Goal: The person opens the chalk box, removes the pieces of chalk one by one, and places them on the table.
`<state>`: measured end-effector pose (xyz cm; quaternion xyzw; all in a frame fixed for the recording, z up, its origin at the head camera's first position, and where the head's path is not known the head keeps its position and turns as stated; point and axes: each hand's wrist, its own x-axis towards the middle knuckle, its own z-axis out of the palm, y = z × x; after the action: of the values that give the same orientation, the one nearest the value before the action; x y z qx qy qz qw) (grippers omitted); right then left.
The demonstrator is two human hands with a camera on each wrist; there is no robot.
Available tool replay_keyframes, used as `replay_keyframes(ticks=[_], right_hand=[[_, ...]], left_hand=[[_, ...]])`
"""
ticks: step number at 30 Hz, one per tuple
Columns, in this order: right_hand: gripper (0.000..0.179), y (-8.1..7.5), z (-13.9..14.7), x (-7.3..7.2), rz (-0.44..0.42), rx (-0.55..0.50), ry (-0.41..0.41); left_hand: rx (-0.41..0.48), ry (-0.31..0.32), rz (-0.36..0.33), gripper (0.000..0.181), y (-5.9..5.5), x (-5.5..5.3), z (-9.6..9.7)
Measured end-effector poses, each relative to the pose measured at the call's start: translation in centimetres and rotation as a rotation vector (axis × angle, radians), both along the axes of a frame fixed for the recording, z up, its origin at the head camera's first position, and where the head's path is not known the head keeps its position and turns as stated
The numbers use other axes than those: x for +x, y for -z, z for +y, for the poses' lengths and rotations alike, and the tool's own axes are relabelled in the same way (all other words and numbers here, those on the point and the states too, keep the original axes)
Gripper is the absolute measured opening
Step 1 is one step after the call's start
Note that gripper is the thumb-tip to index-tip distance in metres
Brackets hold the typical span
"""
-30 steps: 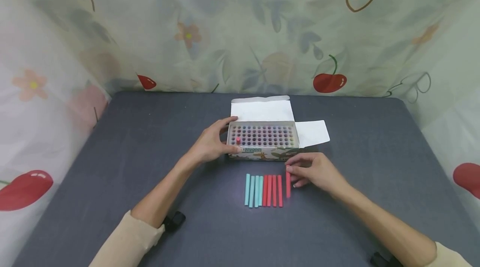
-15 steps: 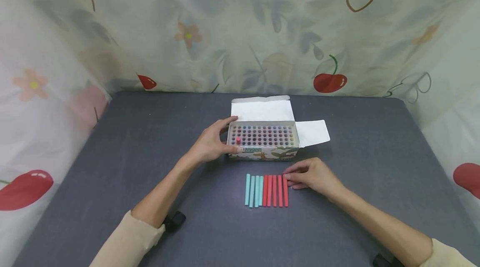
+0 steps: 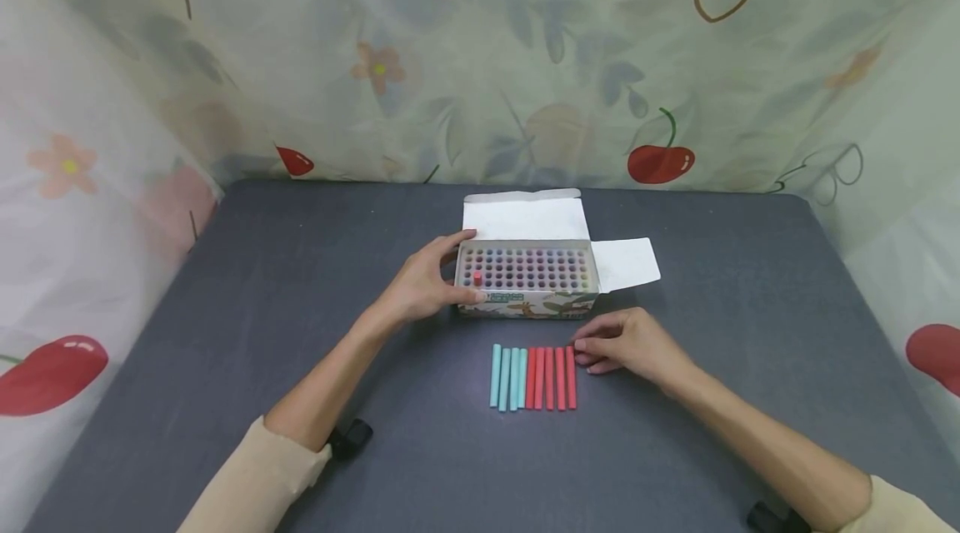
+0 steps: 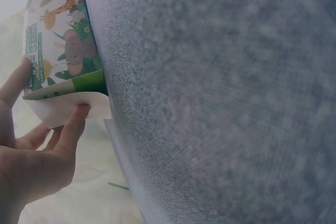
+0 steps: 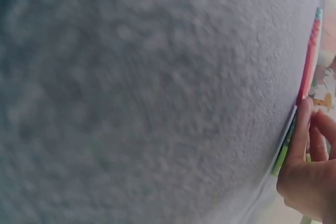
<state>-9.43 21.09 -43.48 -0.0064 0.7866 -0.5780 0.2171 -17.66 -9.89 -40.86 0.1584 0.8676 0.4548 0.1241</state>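
Note:
A patterned chalk box (image 3: 528, 306) lies with its lid open, many round holes across its top. One red stick (image 3: 477, 277) pokes up from a hole at its front left. My left hand (image 3: 420, 287) grips the box's left end, thumb at the front and fingers behind; the left wrist view shows fingertips on a white flap (image 4: 68, 109). Before the box, several teal chalk sticks (image 3: 504, 379) and several red chalk sticks (image 3: 550, 379) lie side by side. At the upper end of the rightmost red stick is my right hand (image 3: 633, 346), fingers loosely bent, seemingly holding nothing.
A white lid flap (image 3: 528, 216) stands up behind the box, and a side flap (image 3: 628, 264) sticks out to its right. Everything lies on a dark grey table (image 3: 337, 241). A printed curtain (image 3: 465, 75) hangs behind and at both sides.
My right hand has brought a red chalk stick leftward to the end of the row, let go of it and drawn slightly back. The left hand keeps its place on the box.

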Motion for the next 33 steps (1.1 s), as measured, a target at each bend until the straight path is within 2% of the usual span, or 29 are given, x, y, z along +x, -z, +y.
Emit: replay_keyframes(ticks=[7, 15, 22, 27, 33], right_hand=[[0.028, -1.1, -0.3, -0.6, 0.025, -0.028, -0.091], [0.029, -3.5, -1.4, -1.6, 0.168, 0.016, -0.215], [0.023, -5.3, -2.6, -2.7, 0.231, -0.063, -0.23], [0.019, -6.6, -4.1, -3.5, 0.3, -0.039, -0.232], [0.019, -6.8, -5.2, -5.2, 0.368, -0.005, -0.25]], left_hand=[[-0.003, -0.013, -0.007, 0.092, 0.1, 0.0, -0.1], [-0.005, -0.013, -0.009, 0.091, 0.0, -0.1, -0.1], [0.019, -0.003, -0.019, 0.091, 0.0, 0.1, 0.0], [0.017, -0.01, -0.013, 0.091, 0.0, 0.1, -0.2], [0.015, 0.007, -0.015, 0.09, 0.0, 0.0, -0.2]])
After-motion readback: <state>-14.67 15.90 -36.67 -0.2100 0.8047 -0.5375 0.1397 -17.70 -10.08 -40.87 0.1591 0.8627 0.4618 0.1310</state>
